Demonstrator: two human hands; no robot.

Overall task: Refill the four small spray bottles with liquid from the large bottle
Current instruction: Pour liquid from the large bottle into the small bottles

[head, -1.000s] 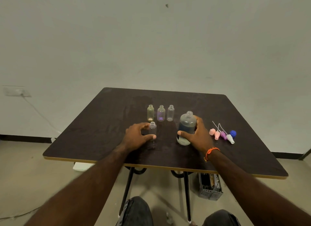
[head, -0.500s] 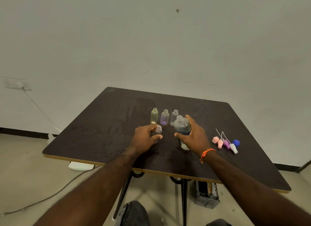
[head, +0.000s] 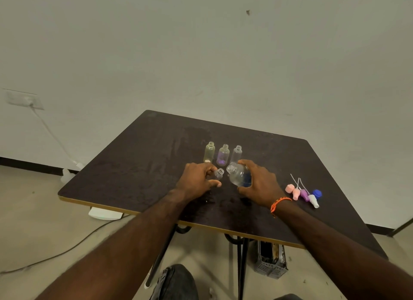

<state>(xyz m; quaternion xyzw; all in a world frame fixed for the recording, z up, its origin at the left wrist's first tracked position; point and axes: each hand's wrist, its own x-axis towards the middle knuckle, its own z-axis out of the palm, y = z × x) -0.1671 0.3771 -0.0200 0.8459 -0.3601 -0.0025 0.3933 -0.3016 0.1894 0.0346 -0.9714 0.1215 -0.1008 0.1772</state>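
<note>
At the centre of the frame, the large bottle (head: pixel 238 175) is gripped by the right hand (head: pixel 260 183), with fingers and thumb curled round its body. The bottle is tilted to the left, its open neck brought just beside the mouth of a small clear bottle (head: pixel 218 174). That small bottle is held by the left hand (head: pixel 196 180), pinched between thumb and fingers, over the dark tabletop (head: pixel 134 165). Dark blue liquid is seen in the lower part of the large bottle.

Just above the hands, three more small bottles are lined up upright on the tabletop, all uncapped: a yellowish bottle (head: pixel 209 152), a purple-tinted bottle (head: pixel 222 155) and a clear bottle (head: pixel 236 154) partly hidden by the right hand.

At the right of the frame, a cluster of spray caps (head: pixel 301 193) in pink, purple, white and blue is laid on the tabletop, well apart from the bottles. An orange band (head: pixel 279 203) is worn on the right wrist.
</note>
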